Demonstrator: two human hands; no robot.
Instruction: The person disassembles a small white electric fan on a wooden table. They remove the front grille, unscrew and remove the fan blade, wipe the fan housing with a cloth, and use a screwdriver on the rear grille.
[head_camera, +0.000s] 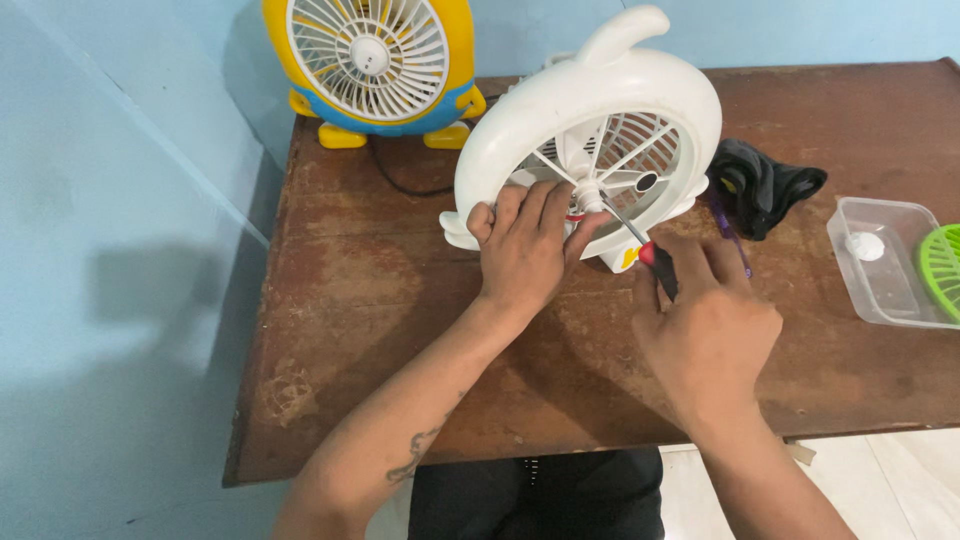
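Screwdriver (640, 243) clamped in right hand (708, 335), shaft slanting up-left into hub of white fan (590, 130) upright mid-desk (340, 300); left hand (525, 245) nearer, gripping fan's front at hub.

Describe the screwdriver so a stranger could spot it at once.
On the worn brown wooden table stands a white fan housing. Just below its hub, the right hand grips the screwdriver: a thin metal shaft angled up to the hub, with a red and black handle, the only slim tool there.
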